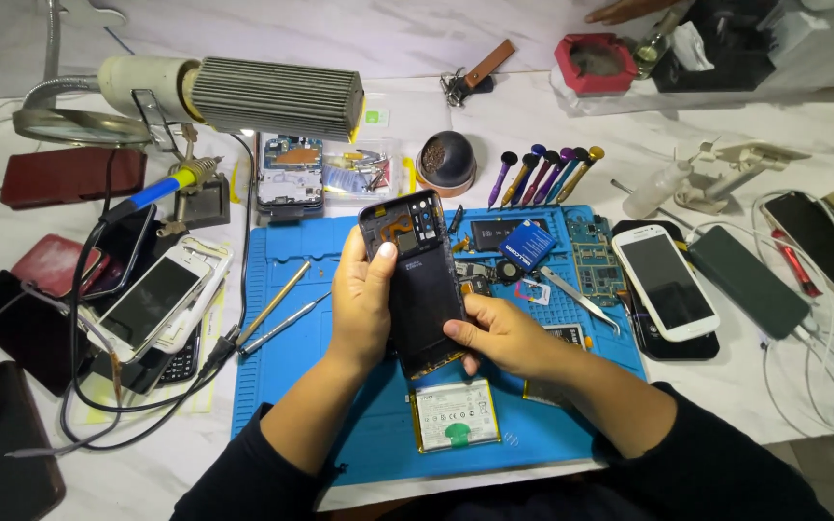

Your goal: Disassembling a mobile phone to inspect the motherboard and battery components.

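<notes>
The left hand (pixel 361 304) wraps around the left side of the opened black phone (pixel 415 280), and the right hand (pixel 499 333) pinches its near right edge. The phone's back is off. The flat white battery (pixel 454 415) lies out on the blue mat (pixel 287 386), just near of the hands.

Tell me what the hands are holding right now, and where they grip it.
Both grip the opened black phone: left hand around its left edge, right hand at its lower right corner.

Single head-worn view, looking steeply down and forward onto blue work mat (pixel 291 386) from close above; bench extends to far wall edge. No second view.
</notes>
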